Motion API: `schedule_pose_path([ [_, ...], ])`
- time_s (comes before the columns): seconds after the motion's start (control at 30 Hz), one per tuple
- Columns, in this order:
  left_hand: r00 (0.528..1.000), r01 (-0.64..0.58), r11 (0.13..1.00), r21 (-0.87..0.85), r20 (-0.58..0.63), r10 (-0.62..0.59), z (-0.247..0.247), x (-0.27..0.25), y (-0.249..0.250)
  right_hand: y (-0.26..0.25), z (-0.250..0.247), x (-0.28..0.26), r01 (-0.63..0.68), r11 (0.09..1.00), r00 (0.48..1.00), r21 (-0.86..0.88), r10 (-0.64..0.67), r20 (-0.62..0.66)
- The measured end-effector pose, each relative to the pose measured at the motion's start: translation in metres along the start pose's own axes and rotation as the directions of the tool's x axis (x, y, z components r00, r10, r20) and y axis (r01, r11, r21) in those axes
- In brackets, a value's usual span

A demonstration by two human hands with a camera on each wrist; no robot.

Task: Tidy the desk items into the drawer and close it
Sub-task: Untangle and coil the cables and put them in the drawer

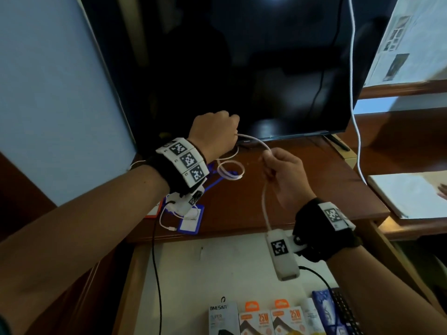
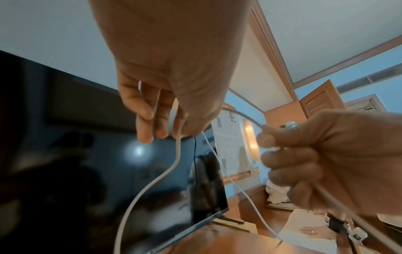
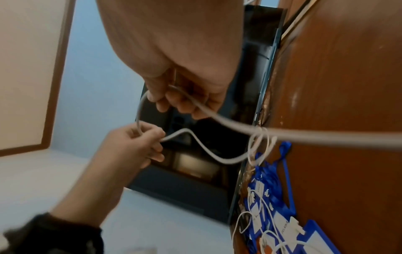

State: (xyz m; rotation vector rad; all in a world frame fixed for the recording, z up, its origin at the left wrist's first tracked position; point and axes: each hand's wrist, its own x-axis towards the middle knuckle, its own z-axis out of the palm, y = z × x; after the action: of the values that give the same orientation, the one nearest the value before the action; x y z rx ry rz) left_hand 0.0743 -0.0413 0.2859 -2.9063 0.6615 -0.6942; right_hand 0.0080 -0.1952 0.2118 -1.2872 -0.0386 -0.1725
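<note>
Cable, white, gripped by both hands above the desk: left hand closed round coils of it, right hand pinching the next bit, loose loops dangling between. Blue badge holders and a thin white cord left on the desk, near its front edge. Drawer wide open below that edge, small boxes already inside; probably about halfway, closing not yet done.

Two hands, two blue badge holders, five boxes.
</note>
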Motion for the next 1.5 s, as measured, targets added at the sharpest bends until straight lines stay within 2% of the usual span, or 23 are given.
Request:
schedule_pose_path([
  [0.07, 1.0, -0.009, 0.995, -0.096, 0.023, 0.011, 0.01, -0.007, -0.005, -0.008, -0.008, -0.002, 0.016, 1.0, 0.999, -0.003, -0.016, -0.04],
  [0.17, 0.992, 0.052, 0.975, -0.216, 0.125, -0.025, 0.025, -0.015, -0.006, -0.02, -0.016, -0.002, 0.071, 0.995, 0.99, -0.067, -0.078, -0.118],
  [0.27, 0.968, 0.108, 0.951, -0.29, 0.248, -0.034, 0.047, -0.023, -0.003, -0.037, -0.023, 0.002, 0.137, 0.987, 0.972, -0.079, -0.149, -0.183],
  [0.37, 0.933, 0.139, 0.928, -0.345, 0.36, -0.007, 0.068, -0.035, 0.0, -0.06, -0.034, 0.008, 0.208, 0.978, 0.947, -0.021, -0.207, -0.246],
  [0.47, 0.884, 0.273, 0.826, -0.492, 0.467, -0.014, 0.078, -0.05, 0.006, -0.075, -0.055, 0.014, 0.239, 0.971, 0.908, -0.022, -0.231, -0.35],
  [0.53, 0.881, 0.322, 0.765, -0.557, 0.471, -0.028, 0.076, -0.054, 0.01, -0.072, -0.073, 0.016, 0.232, 0.969, 0.883, -0.08, -0.245, -0.399],
  [0.6, 0.911, 0.332, 0.709, -0.622, 0.407, -0.07, 0.07, -0.051, 0.013, -0.057, -0.092, 0.022, 0.155, 0.964, 0.875, -0.214, -0.235, -0.424],
  [0.67, 0.937, 0.321, 0.66, -0.679, 0.33, -0.116, 0.061, -0.045, 0.017, -0.038, -0.102, 0.025, 0.013, 0.938, 0.919, -0.347, -0.147, -0.365],
  [0.73, 0.952, 0.294, 0.602, -0.743, 0.281, -0.119, 0.054, -0.039, 0.024, -0.02, -0.103, 0.027, -0.106, 0.911, 0.957, -0.399, -0.016, -0.289],
  [0.83, 0.955, 0.283, 0.53, -0.799, 0.285, -0.08, 0.043, -0.035, 0.039, 0.001, -0.086, 0.027, -0.145, 0.887, 0.984, -0.439, 0.083, -0.156],
  [0.9, 0.958, 0.248, 0.563, -0.788, 0.285, -0.024, 0.035, -0.034, 0.051, 0.007, -0.07, 0.023, -0.07, 0.818, 0.998, -0.57, 0.062, -0.034],
  [0.97, 0.962, 0.197, 0.618, -0.761, 0.271, 0.028, 0.03, -0.034, 0.06, 0.006, -0.056, 0.016, 0.064, 0.757, 0.996, -0.651, -0.008, 0.089],
  [1.03, 0.96, 0.173, 0.668, -0.724, 0.275, 0.05, 0.026, -0.036, 0.065, 0.003, -0.051, 0.012, 0.147, 0.813, 0.987, -0.564, -0.088, 0.132],
  [1.13, 0.956, 0.172, 0.673, -0.719, 0.287, 0.062, 0.021, -0.046, 0.067, -0.003, -0.056, 0.007, 0.203, 0.861, 0.976, -0.466, -0.139, 0.169],
  [1.23, 0.961, 0.185, 0.656, -0.732, 0.275, 0.036, 0.021, -0.058, 0.066, -0.006, -0.066, 0.005, 0.129, 0.911, 0.979, -0.392, -0.055, 0.195],
  [1.33, 0.947, 0.232, 0.696, -0.679, 0.322, -0.002, 0.028, -0.075, 0.061, -0.004, -0.082, 0.0, 0.002, 0.97, 0.983, -0.242, 0.041, 0.176],
  [1.43, 0.898, 0.325, 0.734, -0.596, 0.439, -0.041, 0.044, -0.102, 0.051, 0.003, -0.102, 0.0, -0.051, 0.976, 0.991, -0.212, 0.075, 0.108],
  [1.5, 0.835, 0.371, 0.794, -0.483, 0.547, -0.058, 0.06, -0.121, 0.039, 0.006, -0.114, 0.001, -0.08, 0.975, 0.994, -0.208, 0.095, 0.06],
])
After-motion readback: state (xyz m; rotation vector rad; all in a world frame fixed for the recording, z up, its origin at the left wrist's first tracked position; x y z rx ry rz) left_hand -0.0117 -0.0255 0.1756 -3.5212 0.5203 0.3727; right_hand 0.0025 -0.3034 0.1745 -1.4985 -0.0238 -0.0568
